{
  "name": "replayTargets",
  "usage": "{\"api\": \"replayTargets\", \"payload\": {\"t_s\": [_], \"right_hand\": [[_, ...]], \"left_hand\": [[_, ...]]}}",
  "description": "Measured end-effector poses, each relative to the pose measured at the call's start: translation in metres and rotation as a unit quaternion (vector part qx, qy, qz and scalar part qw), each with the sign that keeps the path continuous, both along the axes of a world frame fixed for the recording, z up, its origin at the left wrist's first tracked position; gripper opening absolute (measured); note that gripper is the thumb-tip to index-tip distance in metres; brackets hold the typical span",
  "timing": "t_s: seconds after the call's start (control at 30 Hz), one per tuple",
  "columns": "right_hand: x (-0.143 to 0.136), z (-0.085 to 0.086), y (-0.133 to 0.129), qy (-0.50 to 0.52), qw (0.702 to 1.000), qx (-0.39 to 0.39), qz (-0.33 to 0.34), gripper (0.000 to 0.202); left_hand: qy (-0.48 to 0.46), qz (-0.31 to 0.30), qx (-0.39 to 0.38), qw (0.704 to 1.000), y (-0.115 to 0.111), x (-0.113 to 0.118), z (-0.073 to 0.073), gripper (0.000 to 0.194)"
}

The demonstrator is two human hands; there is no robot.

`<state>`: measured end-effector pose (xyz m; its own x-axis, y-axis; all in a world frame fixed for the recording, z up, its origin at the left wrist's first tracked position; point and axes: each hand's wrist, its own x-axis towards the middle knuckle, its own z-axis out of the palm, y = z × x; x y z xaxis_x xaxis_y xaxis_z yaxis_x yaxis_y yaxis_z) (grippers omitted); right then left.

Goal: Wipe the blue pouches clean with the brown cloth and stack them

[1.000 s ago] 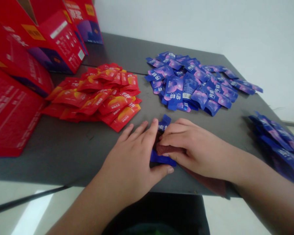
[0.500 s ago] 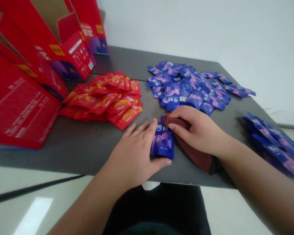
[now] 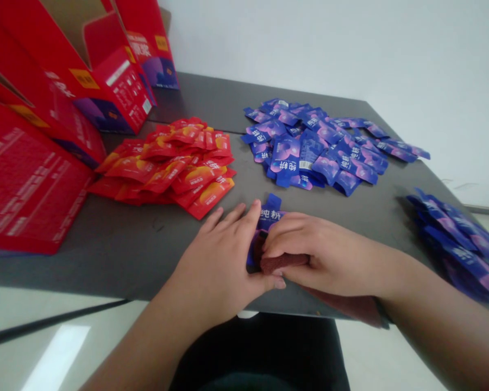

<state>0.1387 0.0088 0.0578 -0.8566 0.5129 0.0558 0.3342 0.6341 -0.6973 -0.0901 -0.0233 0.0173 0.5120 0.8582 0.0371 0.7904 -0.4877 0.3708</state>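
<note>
A blue-purple sachet [image 3: 270,213] lies flat near the table's front edge, its lower part covered by my right hand and a cloth. My left hand [image 3: 224,266] rests along the sachet's left side, palm down, fingers spread and thumb stretched below it. Bunched in the closed fingers of my right hand [image 3: 313,252] is a brownish-red cloth [image 3: 283,263], pressed onto the sachet. The rest of the cloth trails under my right wrist.
Red-orange sachets [image 3: 171,165] are heaped at left, and a larger pile of blue-purple sachets [image 3: 309,144] lies behind my hands. More blue sachets [image 3: 460,239] are stacked at the right edge. Open red boxes [image 3: 32,184] stand at far left on the grey table [image 3: 146,271].
My right hand has slid the cloth down the sachet, from its top toward its lower end. My left hand stays about where it was. The camera view has shifted slightly.
</note>
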Motion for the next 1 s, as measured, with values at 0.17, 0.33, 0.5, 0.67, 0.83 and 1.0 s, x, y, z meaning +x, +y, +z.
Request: {"api": "replayTargets", "payload": {"t_s": [0.17, 0.33, 0.5, 0.67, 0.83, 1.0], "right_hand": [[0.002, 0.000, 0.008, -0.011, 0.998, 0.046, -0.035, 0.009], [0.007, -0.004, 0.019, -0.037, 0.991, 0.084, -0.102, 0.012], [0.006, -0.012, 0.020, -0.077, 0.965, 0.147, -0.201, 0.007], [0.013, -0.016, 0.020, -0.027, 0.944, 0.139, -0.298, 0.007], [0.022, -0.017, 0.024, -0.010, 0.936, 0.132, -0.325, 0.011], [0.021, -0.016, 0.023, -0.009, 0.935, 0.125, -0.332, 0.012]], "left_hand": [[0.001, -0.001, 0.003, 1.000, 0.000, 0.000, 0.000, 0.124], [0.015, -0.003, 0.008, 1.000, -0.001, 0.001, 0.001, 0.128], [0.031, -0.012, 0.022, 0.999, -0.002, 0.002, 0.003, 0.112], [0.029, -0.022, 0.030, 0.999, -0.003, 0.002, 0.004, 0.093], [0.002, -0.065, 0.038, 0.997, -0.005, 0.000, 0.005, 0.069], [-0.027, -0.094, 0.041, 0.994, -0.007, 0.001, 0.001, 0.053]]}}
